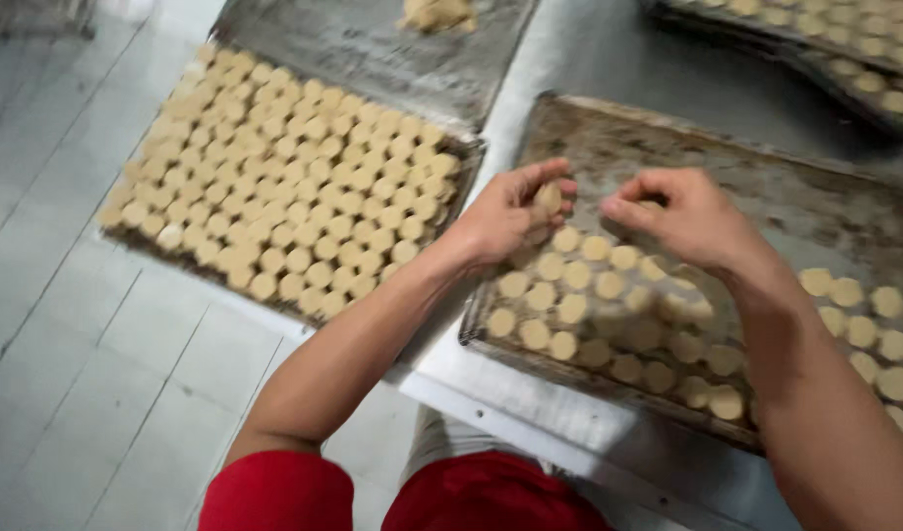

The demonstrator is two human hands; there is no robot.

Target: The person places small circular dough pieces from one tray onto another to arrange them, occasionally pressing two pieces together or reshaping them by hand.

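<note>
- dough piece (pixel 547 200) – small, round, pale tan; sitting in the left hand (pixel 510 211), pinched betw. thumb tip and curled fingers (pixel 545 173); fingers are closing round it from above and the near side, so only part of it is showing; it's hovering just over the top row of pieces on the tray, not touching them
- right hand (pixel 682 216) – held just beside the left, a small gap betw. the two; fingers bunched w/ tips pressing together at approx. the same height as the dough piece; can't tell if anything is sitting betw. those tips, too blurred
- both forearms are reaching in from the bottom of the view; right forearm is crossing over and hiding part of the rows
- dark baking tray (pixel 815 211) – lying under both hands, worn and stained; near-left part is filling w/ rows of round pieces (pixel 572 308); far half is showing bare metal; more pieces are lying along its right side
- full tray (pixel 127 241) – to the left, just beside the working tray; packed edge to edge w/ same pale rounds (pixel 294 187)
- third tray (pixel 373 49) – behind the full one; mostly bare, w/ a lump of dough (pixel 437 14) at the top edge
- stacked trays (pixel 864 108) – top right, also carrying rounds
- steel table (pixel 530 403) – bearing the trays; pale tiled floor (pixel 97 393) is showing at left
- red clothing (pixel 491 497) – at the bottom edge
</note>
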